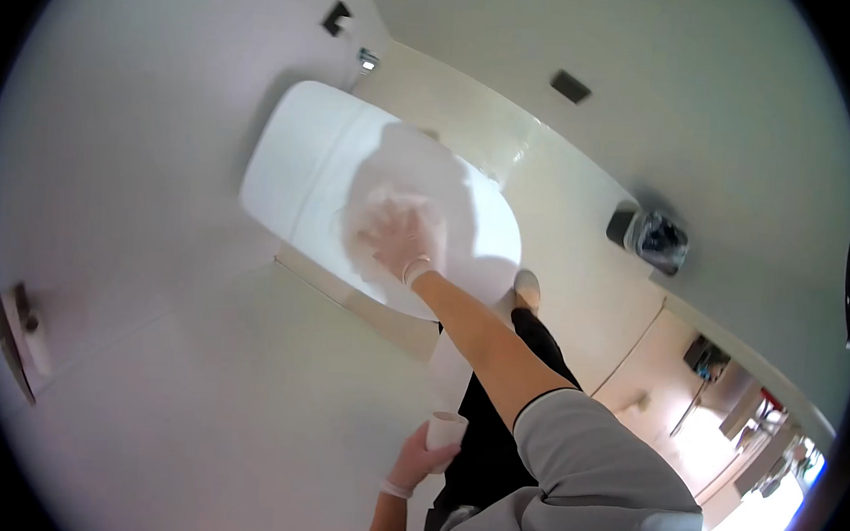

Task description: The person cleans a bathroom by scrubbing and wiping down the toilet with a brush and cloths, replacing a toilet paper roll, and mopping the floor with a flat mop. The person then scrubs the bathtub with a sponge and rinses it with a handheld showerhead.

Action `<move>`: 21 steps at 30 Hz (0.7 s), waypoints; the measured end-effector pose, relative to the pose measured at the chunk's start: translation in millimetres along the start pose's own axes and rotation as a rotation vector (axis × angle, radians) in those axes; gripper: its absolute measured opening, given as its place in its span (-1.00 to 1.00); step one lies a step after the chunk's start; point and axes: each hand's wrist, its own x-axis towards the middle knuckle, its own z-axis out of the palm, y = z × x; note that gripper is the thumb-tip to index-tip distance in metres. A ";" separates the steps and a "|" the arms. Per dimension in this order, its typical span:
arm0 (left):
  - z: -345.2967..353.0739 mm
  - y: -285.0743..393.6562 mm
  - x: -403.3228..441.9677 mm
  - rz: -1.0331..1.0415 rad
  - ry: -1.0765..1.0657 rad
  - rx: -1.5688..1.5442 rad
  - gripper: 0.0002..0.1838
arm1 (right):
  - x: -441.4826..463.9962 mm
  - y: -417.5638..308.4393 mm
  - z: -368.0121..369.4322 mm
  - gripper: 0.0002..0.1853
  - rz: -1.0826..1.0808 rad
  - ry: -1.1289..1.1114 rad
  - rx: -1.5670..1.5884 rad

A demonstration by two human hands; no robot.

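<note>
The right hand (400, 237) lies with its fingers fanned apart on a white toilet's lid (495, 221), palm turned down, probably so that its pressure spreads over a broad patch; a pale area shows around the fingers, but I cannot tell whether it is a sheet of paper or only glare. The glove cuff (415, 269) ends at the wrist, and the bare forearm (484, 338) runs back to a grey sleeve (589, 438), the arm nearly straight, seemingly because the person stands at the front of the bowl and reaches in toward the middle. The left hand (417, 462), also gloved, curls around a white roll (447, 430) beside the dark trousers (478, 451), apparently to keep it off the lid while leaving it within reach; its open end faces up. A pale strip (450, 368) shows between roll and toilet, its nature unclear. Beyond the lid, the cistern (291, 153) stands against the wall, near a small fitting (367, 62). One shoe (528, 288) rests just beside the bowl's front. Farther out, a bin (664, 243) with a dark liner sits against the opposite wall, likely placed there to leave floor free, and a holder (22, 341) hangs well apart on the near wall.
</note>
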 end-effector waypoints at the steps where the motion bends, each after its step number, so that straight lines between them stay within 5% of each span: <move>1: 17.3 2.5 3.7 -0.007 -0.029 0.052 -0.47 | -22.1 8.3 16.2 -0.44 -0.017 0.017 -0.007; 7: 76.2 13.1 17.7 -0.095 -0.037 0.130 -0.46 | -208.1 107.0 70.3 -0.65 -0.202 0.034 0.032; 9: 84.4 27.8 15.4 -0.051 0.041 0.245 -0.45 | -275.0 151.0 43.8 -0.63 0.007 -0.107 0.283; 10: 90.2 33.3 11.2 -0.034 0.049 0.198 -0.46 | -309.8 171.7 90.6 -0.66 0.376 -0.478 0.060; 11: 95.9 40.5 9.5 -0.033 0.011 0.237 -0.46 | -347.1 204.6 65.7 -0.72 0.912 -0.610 0.259; 12: 98.4 47.2 9.1 -0.001 0.032 0.255 -0.48 | -393.2 213.6 38.3 -0.77 1.051 -0.467 0.083; 15: 108.1 67.3 13.5 0.073 0.001 0.397 -0.52 | -511.0 236.1 10.3 -0.75 1.126 -0.411 0.207; 17: 121.0 79.9 27.0 0.177 -0.072 0.678 -0.52 | -577.7 222.5 -7.0 -0.80 1.327 -0.082 0.682; 21: 206.1 136.2 39.9 0.390 -0.265 1.099 -0.49 | -677.0 157.6 -41.4 -0.79 1.627 0.218 0.917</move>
